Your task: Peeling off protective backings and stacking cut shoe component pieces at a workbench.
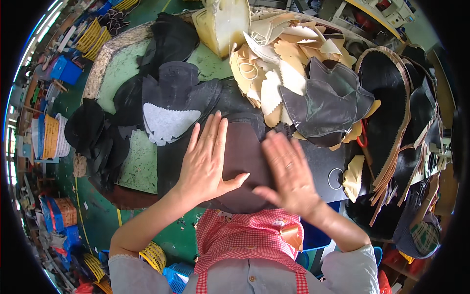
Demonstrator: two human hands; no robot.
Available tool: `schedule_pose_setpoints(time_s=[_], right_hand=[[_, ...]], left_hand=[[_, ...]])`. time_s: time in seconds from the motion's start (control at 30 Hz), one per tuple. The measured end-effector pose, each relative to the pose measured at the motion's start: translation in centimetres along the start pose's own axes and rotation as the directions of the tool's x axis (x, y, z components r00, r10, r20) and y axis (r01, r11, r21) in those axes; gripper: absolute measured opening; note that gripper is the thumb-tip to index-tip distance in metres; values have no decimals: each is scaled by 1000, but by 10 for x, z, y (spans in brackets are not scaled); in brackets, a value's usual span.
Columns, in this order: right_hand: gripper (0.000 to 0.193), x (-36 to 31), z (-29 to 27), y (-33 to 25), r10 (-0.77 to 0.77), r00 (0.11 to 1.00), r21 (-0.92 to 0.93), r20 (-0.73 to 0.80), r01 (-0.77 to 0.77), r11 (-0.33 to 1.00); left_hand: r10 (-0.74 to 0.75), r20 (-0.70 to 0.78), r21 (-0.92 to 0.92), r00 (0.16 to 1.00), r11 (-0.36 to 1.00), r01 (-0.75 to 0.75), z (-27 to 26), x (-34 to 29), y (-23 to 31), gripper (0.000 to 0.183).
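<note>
A dark brown, leather-like piece (244, 166) lies on a black sheet at the table's near edge, in front of me. My left hand (208, 154) rests flat along its left side, fingers stretched forward and thumb spread over it. On its right side is my right hand (289, 171), fingers out and blurred by motion, with a ring on one finger. Neither hand grips anything. Just beyond my left fingertips lie black cut pieces (178, 85) with a white zigzag-edged piece (169, 120) among them. Dark leather pieces (325, 103) lie beyond my right hand.
Cream and tan scalloped cutouts (279, 63) are heaped at the back, beside a yellowish container (223, 24). Black pieces with tan edges (384, 108) hang at the right. A white ring (335, 179) and red-handled scissors (362, 137) lie nearer. Black scraps (100, 137) cover the left.
</note>
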State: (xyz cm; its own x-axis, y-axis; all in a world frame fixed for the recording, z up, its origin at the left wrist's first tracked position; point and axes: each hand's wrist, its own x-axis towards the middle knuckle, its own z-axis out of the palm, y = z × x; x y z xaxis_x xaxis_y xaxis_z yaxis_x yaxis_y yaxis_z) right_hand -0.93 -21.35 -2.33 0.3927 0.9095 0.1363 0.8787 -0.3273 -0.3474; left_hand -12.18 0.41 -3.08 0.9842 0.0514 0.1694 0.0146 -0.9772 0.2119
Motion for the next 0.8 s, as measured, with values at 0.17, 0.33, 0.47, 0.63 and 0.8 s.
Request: schedule_pose_setpoints(time_s=[0.17, 0.33, 0.47, 0.63, 0.8], right_hand=[[84, 2, -9, -19, -224, 971, 161, -84, 235, 959], [92, -3, 7, 0, -37, 997, -26, -68, 36, 999], [86, -9, 3, 0, 9, 987, 14, -160, -6, 1000], [61, -42, 20, -39, -410, 911, 301, -35, 401, 865], [48, -19, -45, 27, -140, 891, 28, -432, 169, 985]], left_hand=[[17, -41, -40, 999, 999, -19, 3, 0, 0, 111], [38, -53, -35, 998, 999, -40, 5, -3, -4, 95], [19, -85, -17, 996, 1000, -21, 7, -7, -6, 88], [37, -52, -47, 998, 998, -39, 5, -8, -3, 81], [11, -331, -247, 944, 964, -98, -30, -9, -50, 80]])
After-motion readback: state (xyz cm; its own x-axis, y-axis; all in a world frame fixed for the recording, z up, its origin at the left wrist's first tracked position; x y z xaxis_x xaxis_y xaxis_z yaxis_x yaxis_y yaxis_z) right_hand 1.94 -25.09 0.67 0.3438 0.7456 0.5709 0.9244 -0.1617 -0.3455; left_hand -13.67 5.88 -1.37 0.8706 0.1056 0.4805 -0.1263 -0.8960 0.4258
